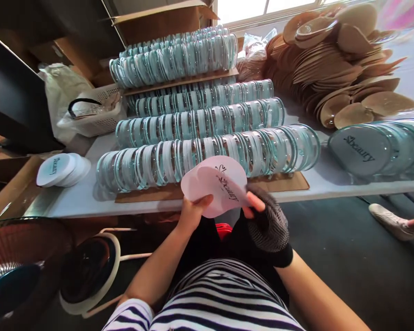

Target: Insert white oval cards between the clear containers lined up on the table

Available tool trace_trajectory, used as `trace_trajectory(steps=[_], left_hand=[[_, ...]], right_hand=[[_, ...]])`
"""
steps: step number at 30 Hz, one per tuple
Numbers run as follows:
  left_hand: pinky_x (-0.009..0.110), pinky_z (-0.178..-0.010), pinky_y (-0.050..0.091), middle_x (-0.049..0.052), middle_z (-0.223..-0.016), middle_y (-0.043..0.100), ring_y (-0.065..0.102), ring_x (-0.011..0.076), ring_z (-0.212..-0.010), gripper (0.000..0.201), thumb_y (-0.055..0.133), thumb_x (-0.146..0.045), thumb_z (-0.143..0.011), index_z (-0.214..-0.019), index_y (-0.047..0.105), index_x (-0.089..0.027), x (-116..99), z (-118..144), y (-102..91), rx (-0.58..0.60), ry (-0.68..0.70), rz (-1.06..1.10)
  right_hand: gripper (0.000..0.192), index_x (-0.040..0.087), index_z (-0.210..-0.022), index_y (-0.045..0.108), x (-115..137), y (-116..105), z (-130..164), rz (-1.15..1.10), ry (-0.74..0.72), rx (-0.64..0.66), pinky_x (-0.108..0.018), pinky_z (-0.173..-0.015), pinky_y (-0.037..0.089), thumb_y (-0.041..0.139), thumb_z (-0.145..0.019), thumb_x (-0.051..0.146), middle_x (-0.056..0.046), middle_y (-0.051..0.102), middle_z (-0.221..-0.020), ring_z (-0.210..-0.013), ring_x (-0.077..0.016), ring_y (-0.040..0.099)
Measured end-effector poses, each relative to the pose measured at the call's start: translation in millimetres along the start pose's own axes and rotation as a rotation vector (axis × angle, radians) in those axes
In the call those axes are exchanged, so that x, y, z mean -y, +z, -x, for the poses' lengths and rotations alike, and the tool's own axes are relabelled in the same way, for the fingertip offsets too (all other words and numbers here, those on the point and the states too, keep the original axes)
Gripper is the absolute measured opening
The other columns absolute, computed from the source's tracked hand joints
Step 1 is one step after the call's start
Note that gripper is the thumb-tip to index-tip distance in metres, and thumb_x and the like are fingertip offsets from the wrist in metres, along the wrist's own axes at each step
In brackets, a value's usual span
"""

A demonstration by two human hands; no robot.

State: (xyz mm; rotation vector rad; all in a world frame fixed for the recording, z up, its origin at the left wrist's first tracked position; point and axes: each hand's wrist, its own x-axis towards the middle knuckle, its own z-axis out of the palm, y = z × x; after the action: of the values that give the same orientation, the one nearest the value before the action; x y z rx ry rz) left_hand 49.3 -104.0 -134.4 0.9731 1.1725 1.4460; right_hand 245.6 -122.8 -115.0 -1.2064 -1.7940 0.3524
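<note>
Between my hands, over the table's front edge, are pale pink-white round cards (pixel 212 188) printed with dark "beauty" lettering. My left hand (pixel 195 211) is bare and pinches their lower left edge, thumb on top. My right hand (pixel 267 220) wears a dark fingerless-looking glove and grips their right edge with the fingertips. The cards overlap and bend slightly; how many there are I cannot tell. Just beyond them lies a long row of clear round cases (pixel 207 154) standing on edge, with white inserts between. More white printed round cards (pixel 60 169) sit stacked at the table's left end.
Further rows of clear cases (pixel 175 59) lie behind on cardboard. Tan cup-shaped pieces (pixel 324 69) are heaped at the back right. Printed clear cases (pixel 362 149) stand at right. A white basket (pixel 103 122) is at left, a fan (pixel 24 271) below. A person's shoe (pixel 393 221) shows at right.
</note>
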Motion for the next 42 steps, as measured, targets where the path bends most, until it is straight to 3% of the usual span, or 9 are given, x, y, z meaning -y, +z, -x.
trace_trajectory(steps=[3,5,8,10,15,20,25,32,42], left_hand=[[0.056,-0.093,0.058,0.009,-0.107,0.074,0.070,0.0355,-0.103,0.061,0.081,-0.049,-0.072,-0.123,0.064,-0.020,7.6,3.5,8.0,0.067,-0.007,-0.007],[0.057,-0.094,0.058,0.010,-0.111,0.073,0.069,0.0363,-0.107,0.071,0.081,-0.050,-0.072,-0.134,0.058,-0.022,2.6,1.4,16.2,0.098,0.049,-0.004],[0.052,-0.097,0.057,0.008,-0.122,0.071,0.064,0.0358,-0.118,0.081,0.085,-0.049,-0.068,-0.140,0.054,-0.027,-27.3,-17.8,37.3,0.074,0.141,0.105],[0.047,-0.102,0.055,0.005,-0.126,0.070,0.060,0.0328,-0.124,0.078,0.088,-0.044,-0.064,-0.134,0.058,-0.031,-56.6,-42.0,63.3,0.065,0.176,0.232],[0.040,-0.109,0.049,0.002,-0.120,0.072,0.059,0.0261,-0.127,0.051,0.086,-0.027,-0.066,-0.115,0.069,-0.026,-105.7,-114.3,175.9,0.200,0.117,0.561],[0.036,-0.107,0.050,0.000,-0.111,0.076,0.063,0.0197,-0.123,0.038,0.070,-0.005,-0.079,-0.113,0.070,-0.022,-92.4,-151.0,265.9,0.240,-0.073,0.647],[0.038,-0.107,0.050,0.008,-0.119,0.074,0.064,0.0228,-0.122,0.032,0.066,-0.004,-0.082,-0.111,0.070,-0.016,-71.2,-154.4,269.5,0.137,-0.256,0.716],[0.038,-0.108,0.049,0.005,-0.115,0.075,0.063,0.0215,-0.122,0.035,0.065,0.000,-0.083,-0.112,0.070,-0.019,-65.5,-152.9,266.0,0.144,-0.172,0.746],[0.041,-0.111,0.046,0.009,-0.125,0.070,0.058,0.0249,-0.129,0.037,0.065,-0.002,-0.085,-0.119,0.066,-0.015,-62.1,-156.5,267.2,0.142,-0.219,0.756]], right_hand=[[0.032,0.026,-0.098,0.072,-1.4,2.7,4.4,-0.001,0.084,0.041,-0.043,-0.081,0.060,0.048,-0.095,0.047,-0.011,0.074,-0.091,-0.089,-0.0284,0.071],[0.042,0.022,-0.092,0.072,-14.7,-12.6,-4.9,0.135,0.246,-0.198,-0.044,-0.078,0.058,0.046,-0.093,0.056,-0.015,0.071,-0.084,-0.089,-0.0321,0.070],[0.057,0.014,-0.102,0.069,-46.3,-68.1,-29.9,0.383,0.424,-0.707,-0.050,-0.088,0.051,0.047,-0.090,0.065,-0.025,0.068,-0.100,-0.108,-0.0406,0.063],[0.065,0.010,-0.103,0.069,-64.1,-111.0,-44.6,0.478,0.409,-0.827,-0.050,-0.089,0.049,0.051,-0.085,0.070,-0.027,0.067,-0.104,-0.108,-0.0420,0.063],[0.053,0.012,-0.102,0.069,-70.0,-161.6,-56.8,0.698,0.484,-0.611,-0.038,-0.067,0.047,0.043,-0.093,0.057,-0.020,0.071,-0.090,-0.082,-0.0316,0.067],[0.044,0.014,-0.109,0.066,-53.0,-176.5,-54.9,0.924,0.468,-0.195,-0.030,-0.054,0.030,0.038,-0.096,0.046,-0.013,0.070,-0.074,-0.058,-0.0239,0.059],[0.043,0.014,-0.116,0.063,-56.6,-188.1,-82.4,0.989,0.409,0.066,-0.029,-0.055,0.029,0.034,-0.099,0.041,-0.014,0.073,-0.086,-0.067,-0.0246,0.065],[0.038,0.017,-0.116,0.059,-87.1,-153.6,-152.6,0.838,0.391,0.446,-0.029,-0.064,0.036,0.035,-0.100,0.042,-0.014,0.073,-0.104,-0.084,-0.0247,0.068],[0.018,0.017,-0.090,0.063,-97.3,-148.7,-143.2,0.630,0.379,0.261,-0.026,-0.064,0.037,0.047,-0.090,0.026,-0.008,0.072,-0.087,-0.076,-0.0175,0.063]])
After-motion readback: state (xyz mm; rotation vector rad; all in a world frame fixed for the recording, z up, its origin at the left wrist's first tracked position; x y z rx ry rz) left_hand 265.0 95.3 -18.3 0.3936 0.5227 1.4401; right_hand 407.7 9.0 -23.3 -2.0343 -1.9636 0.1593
